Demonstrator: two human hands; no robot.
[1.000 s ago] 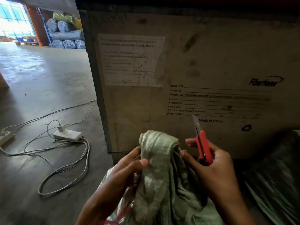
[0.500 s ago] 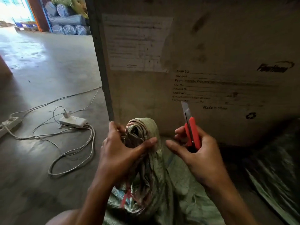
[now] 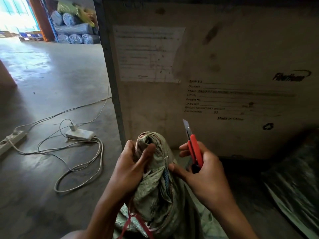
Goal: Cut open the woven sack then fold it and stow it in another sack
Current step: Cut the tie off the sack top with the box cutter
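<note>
Woven sack [image 3: 155, 192], pale green, bunched into a roll at 6 o'clock, low centre of view. Left hand [image 3: 131, 168] clamped around its gathered top, thumb pressed across the fabric. Right hand [image 3: 205, 176] at 5 o'clock, fist closed on red utility knife [image 3: 194, 149], blade out, pointing toward 12; its forefinger touches the sack's side. Red cord [image 3: 131, 223] hangs below. Cardboard crate [image 3: 224, 66] behind. Power strip [image 3: 79, 134] at 9 o'clock on concrete floor [image 3: 51, 83].
</note>
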